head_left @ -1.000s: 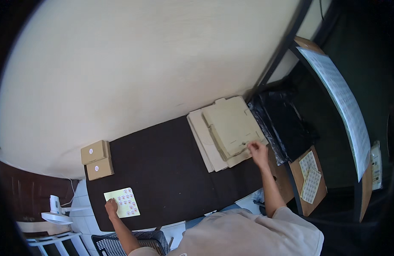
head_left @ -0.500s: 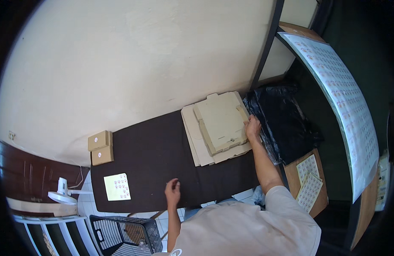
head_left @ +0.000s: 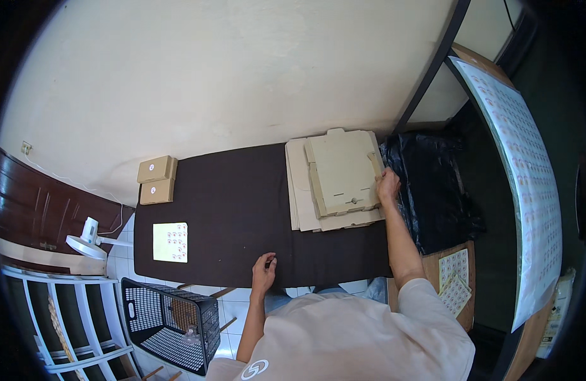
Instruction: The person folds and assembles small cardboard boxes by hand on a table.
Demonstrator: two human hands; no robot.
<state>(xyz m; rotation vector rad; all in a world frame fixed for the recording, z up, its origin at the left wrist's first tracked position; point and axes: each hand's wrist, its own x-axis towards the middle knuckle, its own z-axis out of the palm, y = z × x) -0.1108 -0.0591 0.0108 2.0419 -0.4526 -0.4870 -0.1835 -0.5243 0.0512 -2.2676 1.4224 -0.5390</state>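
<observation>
The right grip (head_left: 387, 187) is set against the right edge of a stack of flat cardboard boxes (head_left: 342, 168), its fingers bent toward the board; whether the edge is pinched or only touched cannot be told. Just left of this grip, the stack is topped by a narrower pile, and wider sheets are left showing beneath it along the left and near sides. Just right of the grip, a black plastic bag (head_left: 426, 190) is spread out.

The left grip (head_left: 264, 273) is held nearer and well to the left, at the near edge of the dark worktop (head_left: 229, 190). Its fingers are loosely bent; whether the tips are pressed together cannot be told. Left of this grip, a pale yellow sticker sheet (head_left: 170, 242) is laid flat, with stickers grouped on its right part. Beyond that sheet, two small brown boxes (head_left: 157, 192) are placed together, each marked with a round label.

Nearer than the right grip and to its right, two label sheets (head_left: 453, 269) are overlapped on a wooden shelf (head_left: 427, 273). Farther right, a large printed sheet (head_left: 518, 184) is seen. Low and left of the left grip, a black crate (head_left: 208, 327) is stood on the tiled floor (head_left: 236, 311).
</observation>
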